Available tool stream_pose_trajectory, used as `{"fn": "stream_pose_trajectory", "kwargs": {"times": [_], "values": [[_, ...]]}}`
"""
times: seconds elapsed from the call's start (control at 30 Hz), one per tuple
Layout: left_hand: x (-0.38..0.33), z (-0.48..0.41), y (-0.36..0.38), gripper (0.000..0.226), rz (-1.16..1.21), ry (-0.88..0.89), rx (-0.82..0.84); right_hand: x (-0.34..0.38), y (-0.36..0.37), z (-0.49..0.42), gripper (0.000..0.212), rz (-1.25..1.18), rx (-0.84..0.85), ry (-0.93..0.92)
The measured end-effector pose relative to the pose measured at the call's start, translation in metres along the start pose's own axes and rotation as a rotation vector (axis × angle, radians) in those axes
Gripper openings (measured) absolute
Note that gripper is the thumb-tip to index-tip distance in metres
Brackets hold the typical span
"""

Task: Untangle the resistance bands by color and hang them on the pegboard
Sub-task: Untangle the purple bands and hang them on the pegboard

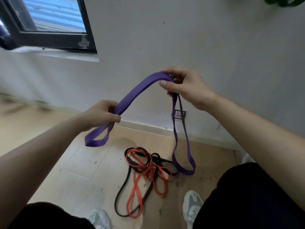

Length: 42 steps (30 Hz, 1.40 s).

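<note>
Both hands (102, 113) grip flat purple band (137, 91)

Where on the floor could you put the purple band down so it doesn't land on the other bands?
Bare floor lies left of the red and black bands, out to the wall. It is crowded between the shoes, where the purple band dangles over the tangle.
</note>
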<state>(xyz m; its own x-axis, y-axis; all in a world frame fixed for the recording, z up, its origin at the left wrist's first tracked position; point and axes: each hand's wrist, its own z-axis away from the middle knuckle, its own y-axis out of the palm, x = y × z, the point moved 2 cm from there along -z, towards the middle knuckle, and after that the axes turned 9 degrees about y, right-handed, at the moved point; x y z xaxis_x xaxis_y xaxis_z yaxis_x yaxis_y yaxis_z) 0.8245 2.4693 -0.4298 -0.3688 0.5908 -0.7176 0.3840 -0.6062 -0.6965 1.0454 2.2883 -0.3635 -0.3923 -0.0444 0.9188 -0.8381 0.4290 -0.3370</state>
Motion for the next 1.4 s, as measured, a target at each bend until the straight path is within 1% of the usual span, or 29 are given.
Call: {"fn": "stream_pose_trajectory", "kwargs": {"times": [0.07, 0.17, 0.23, 0.27, 0.37, 0.43, 0.53, 0.6, 0.7, 0.87, 0.9, 0.97, 1.07, 1.13, 1.27, 1.4], "values": [[-0.008, -0.001, 0.005, 0.013, -0.02, 0.021, 0.061, 0.006, 0.002, -0.001, 0.022, 0.042, -0.023, -0.031], [-0.011, 0.0, 0.011, 0.022, -0.047, 0.033, 0.173, 0.006, -0.002, -0.006, 0.028, 0.069, -0.043, -0.013], [-0.011, 0.001, 0.016, 0.021, -0.011, 0.029, 0.236, 0.004, -0.001, -0.008, 0.032, 0.079, -0.017, 0.014], [-0.012, 0.0, 0.017, 0.018, 0.025, 0.037, 0.242, 0.004, 0.0, -0.007, 0.032, 0.082, 0.006, 0.025], [-0.029, -0.004, 0.02, 0.015, 0.201, 0.122, 0.171, 0.005, 0.006, -0.006, 0.027, 0.047, 0.062, 0.03], [-0.045, -0.005, 0.02, 0.021, 0.335, 0.203, 0.089, 0.007, 0.01, -0.006, 0.024, 0.019, 0.087, 0.027], [-0.063, -0.003, 0.021, 0.028, 0.49, 0.303, 0.012, 0.006, 0.015, -0.007, 0.025, 0.08, 0.111, 0.015], [-0.07, -0.001, 0.021, 0.026, 0.534, 0.356, -0.025, 0.004, 0.016, -0.007, 0.027, 0.094, 0.149, 0.0], [-0.074, 0.002, 0.017, 0.024, 0.594, 0.366, -0.096, -0.003, 0.016, -0.007, 0.035, 0.088, 0.194, 0.031], [-0.074, 0.004, 0.015, 0.022, 0.61, 0.364, -0.141, -0.029, 0.032, -0.002, 0.028, 0.312, 0.297, 0.164], [-0.072, 0.004, 0.014, 0.021, 0.61, 0.358, -0.147, -0.032, 0.032, -0.001, 0.026, 0.305, 0.294, 0.174], [-0.065, 0.004, 0.009, 0.021, 0.61, 0.34, -0.167, -0.032, 0.028, -0.003, 0.029, 0.218, 0.246, 0.181], [-0.052, 0.004, 0.0, 0.02, 0.575, 0.313, -0.188, -0.021, 0.019, -0.008, 0.034, 0.01, 0.113, 0.155], [-0.047, 0.004, -0.002, 0.023, 0.548, 0.304, -0.17, -0.012, 0.017, -0.01, 0.036, -0.081, 0.039, 0.103], [-0.046, 0.005, 0.004, 0.026, 0.511, 0.29, -0.118, 0.004, 0.018, -0.012, 0.036, -0.106, -0.035, 0.004], [-0.049, 0.003, 0.01, 0.03, 0.504, 0.278, -0.146, 0.015, 0.017, -0.015, 0.036, -0.123, -0.079, -0.083]]}}
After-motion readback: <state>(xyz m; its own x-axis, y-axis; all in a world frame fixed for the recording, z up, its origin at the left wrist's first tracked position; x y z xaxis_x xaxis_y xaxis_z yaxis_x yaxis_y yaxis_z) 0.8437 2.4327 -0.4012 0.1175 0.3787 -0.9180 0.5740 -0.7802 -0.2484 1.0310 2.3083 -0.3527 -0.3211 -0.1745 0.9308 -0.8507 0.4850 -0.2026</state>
